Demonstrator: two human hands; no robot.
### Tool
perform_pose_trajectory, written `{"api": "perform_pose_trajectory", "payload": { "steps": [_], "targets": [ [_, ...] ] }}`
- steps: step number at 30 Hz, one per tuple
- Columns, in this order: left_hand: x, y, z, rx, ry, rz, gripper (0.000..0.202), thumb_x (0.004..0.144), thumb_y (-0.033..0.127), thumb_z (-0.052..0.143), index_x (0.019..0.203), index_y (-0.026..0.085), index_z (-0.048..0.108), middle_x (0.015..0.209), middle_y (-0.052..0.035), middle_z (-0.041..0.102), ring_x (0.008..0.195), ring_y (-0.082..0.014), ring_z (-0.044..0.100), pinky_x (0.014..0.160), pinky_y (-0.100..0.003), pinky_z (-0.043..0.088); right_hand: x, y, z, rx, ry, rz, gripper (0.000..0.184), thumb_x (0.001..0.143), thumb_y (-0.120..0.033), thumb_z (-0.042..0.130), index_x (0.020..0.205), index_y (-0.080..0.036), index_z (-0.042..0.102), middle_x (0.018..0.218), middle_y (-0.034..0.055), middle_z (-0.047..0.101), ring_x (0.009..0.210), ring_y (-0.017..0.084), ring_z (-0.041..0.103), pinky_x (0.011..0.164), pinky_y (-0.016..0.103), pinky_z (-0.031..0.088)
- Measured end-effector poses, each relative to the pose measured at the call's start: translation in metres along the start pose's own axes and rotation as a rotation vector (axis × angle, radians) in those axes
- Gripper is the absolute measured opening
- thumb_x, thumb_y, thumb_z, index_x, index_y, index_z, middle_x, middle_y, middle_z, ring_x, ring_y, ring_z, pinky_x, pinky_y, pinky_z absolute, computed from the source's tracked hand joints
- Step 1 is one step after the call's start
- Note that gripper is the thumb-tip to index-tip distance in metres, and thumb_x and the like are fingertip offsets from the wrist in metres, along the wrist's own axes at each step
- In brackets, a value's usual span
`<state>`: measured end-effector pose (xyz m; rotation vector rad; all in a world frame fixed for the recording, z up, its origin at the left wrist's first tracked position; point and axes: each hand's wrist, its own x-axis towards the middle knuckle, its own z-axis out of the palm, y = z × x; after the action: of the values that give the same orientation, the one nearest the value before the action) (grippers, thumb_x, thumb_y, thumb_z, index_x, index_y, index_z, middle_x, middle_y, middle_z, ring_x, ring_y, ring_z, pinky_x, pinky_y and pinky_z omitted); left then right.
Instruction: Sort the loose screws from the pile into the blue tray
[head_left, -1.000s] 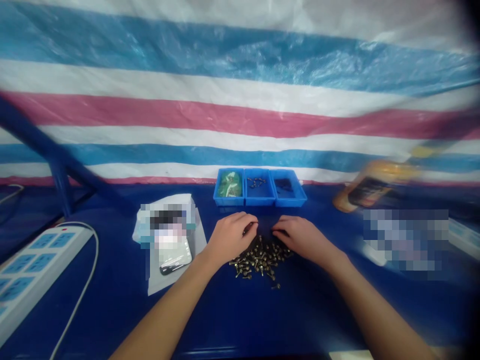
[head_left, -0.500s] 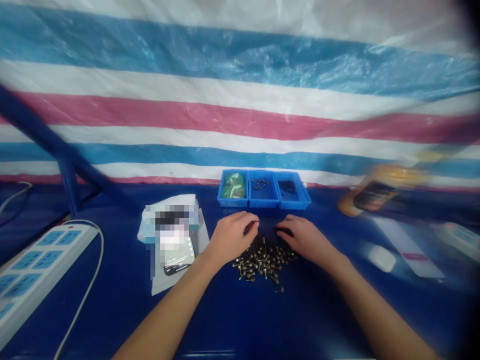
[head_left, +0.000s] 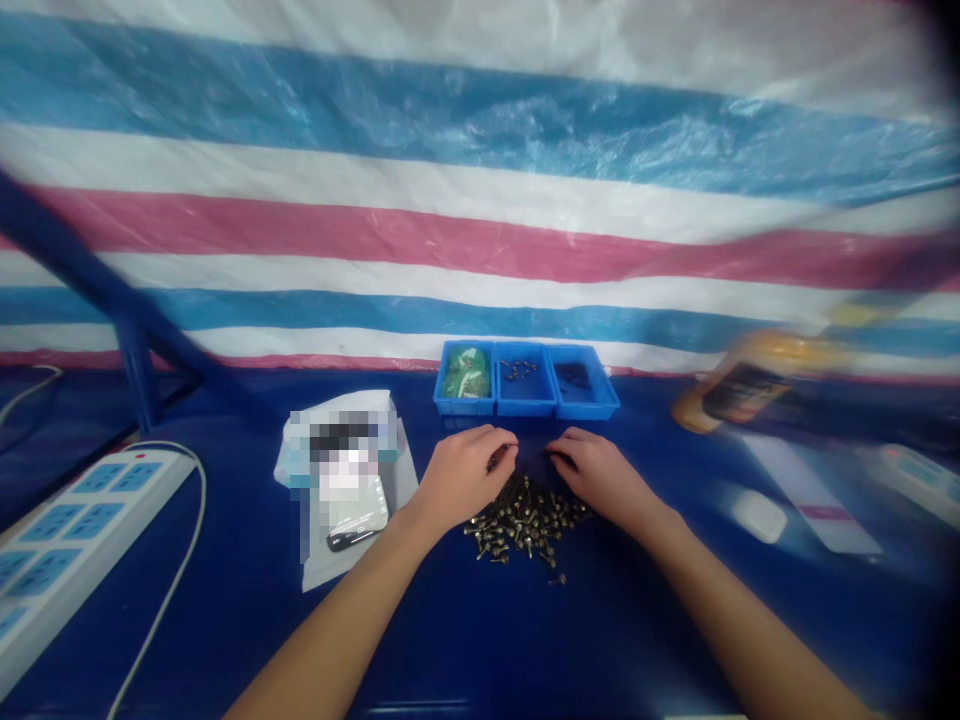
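Observation:
A pile of small dark and brass-coloured screws (head_left: 525, 525) lies on the blue table (head_left: 465, 640). My left hand (head_left: 461, 478) rests at the pile's left edge, fingers curled and pinched together on something too small to name. My right hand (head_left: 600, 475) sits at the pile's right edge, fingers bent down onto the screws. Behind the hands stand three joined blue bins: the left bin (head_left: 465, 378) holds greenish parts, the middle bin (head_left: 523, 380) a few screws, the right bin (head_left: 583, 382) dark parts.
A phone (head_left: 352, 510) lies on white paper (head_left: 315, 565) left of the hands. A white power strip (head_left: 67, 530) with its cable is at far left. An orange bottle (head_left: 750, 385), a white mouse (head_left: 754, 505) and a striped tarp (head_left: 480, 200) are also in view.
Both hands stay at the screw pile with only slight finger movement. The view shifted a little between the earliest frame and now.

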<state>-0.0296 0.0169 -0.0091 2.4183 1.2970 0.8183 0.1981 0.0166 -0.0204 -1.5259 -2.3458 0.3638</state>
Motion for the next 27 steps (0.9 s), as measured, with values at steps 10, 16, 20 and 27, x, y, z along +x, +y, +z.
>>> {"api": "perform_pose_trajectory", "payload": {
  "steps": [10,16,20,27],
  "targets": [
    [0.000,0.000,-0.002,0.016,0.021,0.019,0.019,0.095,0.023,0.049,0.098,0.023,0.067,0.081,0.0001,0.065,0.074,-0.0144,0.061,0.069,-0.027,0.046,0.000,0.001,0.004,0.071,0.058,-0.060,0.024,0.094,-0.017,0.052,0.105,-0.021,0.072,0.099,0.0062,0.068,0.089,0.019,0.065,0.082,0.031,0.050],
    [0.000,0.000,-0.002,0.012,0.028,0.029,0.019,0.095,0.023,0.049,0.098,0.023,0.067,0.082,-0.0003,0.066,0.073,-0.0142,0.062,0.068,-0.027,0.046,0.001,0.001,0.004,0.144,0.084,-0.057,0.023,0.094,-0.018,0.053,0.104,-0.021,0.073,0.100,0.0066,0.069,0.088,0.019,0.066,0.081,0.031,0.052],
    [0.000,0.001,-0.002,0.015,0.029,0.025,0.018,0.095,0.023,0.049,0.098,0.023,0.067,0.083,0.0000,0.067,0.073,-0.0140,0.062,0.068,-0.026,0.045,0.000,0.001,0.003,0.174,0.113,-0.072,0.023,0.093,-0.018,0.054,0.105,-0.021,0.073,0.100,0.0064,0.069,0.089,0.019,0.066,0.083,0.031,0.052],
    [0.000,0.001,-0.001,0.005,0.026,0.040,0.019,0.096,0.026,0.048,0.099,0.023,0.067,0.082,-0.0010,0.066,0.072,-0.0141,0.061,0.068,-0.026,0.046,-0.001,-0.009,-0.004,0.316,0.198,-0.079,0.020,0.092,-0.022,0.057,0.104,-0.023,0.074,0.101,0.0057,0.070,0.089,0.018,0.067,0.083,0.031,0.054]
  ]
}}
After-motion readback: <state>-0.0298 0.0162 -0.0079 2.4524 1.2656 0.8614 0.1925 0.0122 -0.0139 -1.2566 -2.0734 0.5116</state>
